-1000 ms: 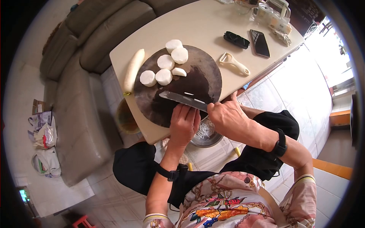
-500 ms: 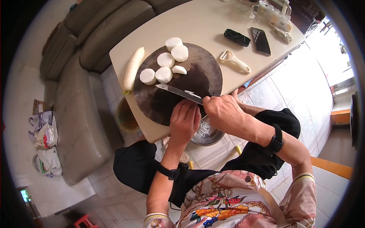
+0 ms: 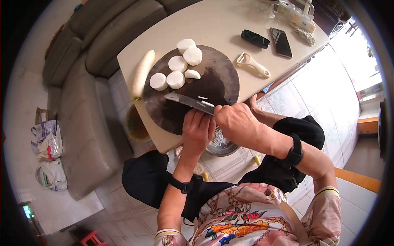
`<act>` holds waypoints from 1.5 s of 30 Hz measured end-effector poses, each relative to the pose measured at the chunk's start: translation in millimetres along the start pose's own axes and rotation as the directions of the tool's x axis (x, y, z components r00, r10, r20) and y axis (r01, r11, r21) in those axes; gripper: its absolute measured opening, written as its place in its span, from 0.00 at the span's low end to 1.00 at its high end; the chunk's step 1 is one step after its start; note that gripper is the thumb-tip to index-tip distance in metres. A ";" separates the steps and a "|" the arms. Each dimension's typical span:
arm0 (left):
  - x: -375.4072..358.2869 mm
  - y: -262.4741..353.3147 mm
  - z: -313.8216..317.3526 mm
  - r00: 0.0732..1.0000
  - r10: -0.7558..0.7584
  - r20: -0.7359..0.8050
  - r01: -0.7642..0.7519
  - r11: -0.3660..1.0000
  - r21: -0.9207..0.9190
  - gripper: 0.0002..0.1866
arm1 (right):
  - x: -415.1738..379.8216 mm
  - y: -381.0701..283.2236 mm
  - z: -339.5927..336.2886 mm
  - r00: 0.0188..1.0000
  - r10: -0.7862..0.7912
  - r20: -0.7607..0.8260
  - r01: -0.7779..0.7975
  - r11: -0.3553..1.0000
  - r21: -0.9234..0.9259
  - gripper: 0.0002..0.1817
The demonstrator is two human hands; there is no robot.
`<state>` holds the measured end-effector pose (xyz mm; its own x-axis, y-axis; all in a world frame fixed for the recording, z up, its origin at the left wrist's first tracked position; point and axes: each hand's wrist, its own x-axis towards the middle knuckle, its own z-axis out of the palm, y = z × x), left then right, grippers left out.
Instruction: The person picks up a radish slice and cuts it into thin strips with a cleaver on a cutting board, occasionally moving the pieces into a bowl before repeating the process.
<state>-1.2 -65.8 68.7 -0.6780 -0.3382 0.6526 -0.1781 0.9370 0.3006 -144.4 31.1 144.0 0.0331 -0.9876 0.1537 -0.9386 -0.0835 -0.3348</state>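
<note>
1. At far left, packed bags (image 3: 49, 141) are sitting beside a grey-brown leather sofa (image 3: 88, 135), which is curving around the corner of a cream worktop (image 3: 197, 24).
2. A whole daikon (image 3: 144, 74) is lying on the worktop, alongside a round, dark chopping board (image 3: 223, 69) with a blackish, damp-looking patch.
3. Five thick daikon rounds (image 3: 175, 80) are clustering on the board's far-left part, with a smaller chunk (image 3: 192, 74) just beside them.
4. Of the hands, the left hand (image 3: 198, 128) is bending its fingers close together at the blade; what lies beneath is hidden, so I cannot tell whether it is gripping anything.
5. A kitchen knife (image 3: 191, 102) is slanting over the board, white slivers (image 3: 207, 103) lying along its blade.
6. Below the worktop's near edge, a metal bowl (image 3: 230, 151) is holding white shreds (image 3: 219, 139).
7. The right hand (image 3: 238, 121) is wrapping tightly around the knife's handle.
8. A Y-peeler (image 3: 253, 65), a black case (image 3: 255, 39) and a smartphone (image 3: 281, 43) are resting further right.
9. Pale floor tiles (image 3: 303, 102) are stretching towards bright light.
</note>
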 end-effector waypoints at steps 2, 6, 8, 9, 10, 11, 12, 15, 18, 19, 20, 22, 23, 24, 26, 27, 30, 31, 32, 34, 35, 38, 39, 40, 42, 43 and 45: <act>-1.3 -1.3 2.4 1.000 0.002 -0.025 -0.002 1.000 0.007 0.10 | -1.7 2.4 -2.2 1.000 0.028 -0.005 -0.028 1.000 -0.007 0.06; -5.8 -2.7 6.8 0.999 -0.039 -0.013 0.039 0.999 -0.001 0.09 | -17.8 -0.4 -13.2 1.000 0.009 0.017 -0.008 0.999 -0.049 0.06; -4.7 -2.4 5.6 0.999 -0.031 -0.012 0.031 1.000 0.000 0.09 | -20.7 -2.1 -15.9 0.997 0.014 0.070 -0.009 0.997 -0.076 0.05; -3.8 -2.3 4.3 1.000 -0.023 -0.012 0.023 1.000 0.003 0.09 | -20.2 -3.3 -16.3 0.998 0.014 0.069 -0.008 0.997 -0.075 0.05; -3.1 -1.7 3.3 1.000 -0.023 -0.010 0.023 1.000 0.005 0.09 | -19.3 -4.8 -16.4 0.997 0.014 0.081 -0.008 0.997 -0.077 0.05; -2.4 -0.6 2.7 1.000 -0.023 -0.012 0.023 1.000 0.020 0.10 | -18.2 -6.1 -16.1 0.995 0.016 0.094 -0.008 0.997 -0.079 0.05; -2.1 0.2 2.5 1.000 -0.022 -0.015 0.023 0.999 0.035 0.10 | -16.5 -7.0 -15.0 0.996 0.016 0.093 -0.009 0.997 -0.077 0.05; -2.3 0.7 2.3 1.000 -0.021 -0.003 0.021 0.999 0.027 0.09 | -8.4 -7.8 -7.4 0.999 -0.020 0.044 0.020 1.000 0.012 0.08; -4.8 0.1 2.0 1.000 -0.010 -0.027 0.010 1.000 0.004 0.09 | -0.5 -3.9 4.0 1.000 -0.030 -0.002 0.030 0.997 -0.076 0.08; -4.5 0.8 2.1 1.000 -0.009 -0.028 0.010 1.000 0.005 0.09 | 0.3 -1.8 5.4 1.000 0.009 -0.016 -0.009 1.000 -0.015 0.08; -3.5 1.6 2.9 0.999 -0.011 -0.044 0.011 1.000 -0.004 0.09 | 0.4 -0.8 6.3 0.998 0.048 -0.027 -0.046 0.998 0.048 0.08; -4.3 0.4 4.5 0.998 -0.018 -0.063 0.017 1.000 -0.014 0.09 | -5.8 -6.2 -11.4 0.999 0.031 -0.007 -0.031 0.999 -0.017 0.07; -5.9 -1.1 6.5 0.998 -0.013 -0.062 0.013 1.000 0.006 0.09 | -9.7 -7.2 -18.0 1.000 0.019 0.012 -0.018 0.996 -0.082 0.06; -5.9 -1.6 7.6 0.998 -0.007 -0.061 0.008 1.000 0.025 0.09 | -12.8 -4.7 -16.4 1.000 0.018 0.022 -0.016 0.997 -0.073 0.06; -5.5 -0.1 7.3 0.998 -0.023 -0.056 0.024 1.000 0.006 0.09 | -17.3 -1.1 -17.7 0.998 0.015 0.057 -0.010 0.997 -0.077 0.05; -5.6 0.4 6.8 0.998 -0.039 -0.050 0.038 0.999 -0.008 0.09 | -18.3 -0.4 -17.7 0.996 0.010 0.090 -0.003 0.997 -0.077 0.05; -6.3 -0.4 7.1 0.998 -0.041 -0.045 0.041 0.999 0.005 0.09 | -14.8 -2.7 -16.3 0.997 0.007 0.075 -0.002 0.998 -0.068 0.05; -5.9 -0.2 6.1 0.998 -0.040 -0.041 0.040 0.999 0.006 0.09 | -12.4 -3.0 -12.9 0.997 0.008 0.073 -0.003 0.998 -0.064 0.05; -4.8 0.4 4.7 0.999 -0.027 -0.039 0.028 0.999 0.015 0.09 | -9.5 -2.8 -7.5 0.998 0.007 0.063 -0.006 1.000 -0.016 0.06; -3.9 1.1 4.6 0.999 -0.013 -0.037 0.014 1.000 0.024 0.09 | -3.4 -2.3 -3.4 0.999 0.008 0.051 -0.009 0.999 0.033 0.07; -4.5 0.4 4.7 0.999 -0.010 -0.031 0.011 1.000 0.017 0.10 | 0.9 -2.0 -3.0 0.999 -0.001 0.035 0.000 1.000 0.029 0.08; -3.8 0.5 5.1 0.999 -0.010 -0.048 0.011 1.000 0.013 0.11 | 2.6 5.9 -1.9 1.000 -0.002 -0.004 0.002 0.998 0.067 0.07; -3.7 1.0 5.9 0.997 -0.014 -0.069 0.015 1.000 0.012 0.12 | 1.3 7.7 -3.7 1.000 0.010 -0.025 -0.008 0.994 0.107 0.07; -4.2 0.8 6.2 0.997 -0.016 -0.072 0.017 1.000 0.011 0.12 | -4.0 4.7 -10.2 0.998 0.056 0.006 -0.057 0.995 0.084 0.05; -5.4 0.4 7.4 0.998 -0.017 -0.063 0.018 1.000 0.020 0.12 | -10.5 6.7 -15.1 0.999 0.045 0.025 -0.046 0.998 0.032 0.05; -5.5 0.4 7.8 0.998 -0.017 -0.062 0.018 1.000 0.017 0.12 | -13.4 7.8 -16.5 0.999 0.034 0.040 -0.033 0.999 -0.014 0.05; -6.4 -0.2 6.9 0.998 -0.019 -0.055 0.020 1.000 0.020 0.11 | -17.5 8.8 -17.6 0.997 0.037 0.065 -0.036 0.999 -0.011 0.05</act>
<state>-1.7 -63.3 59.7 -0.6341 -0.3599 0.6844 -0.2056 0.9317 0.2995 -159.2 49.9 154.8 0.0207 -0.9966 0.0800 -0.9428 -0.0461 -0.3303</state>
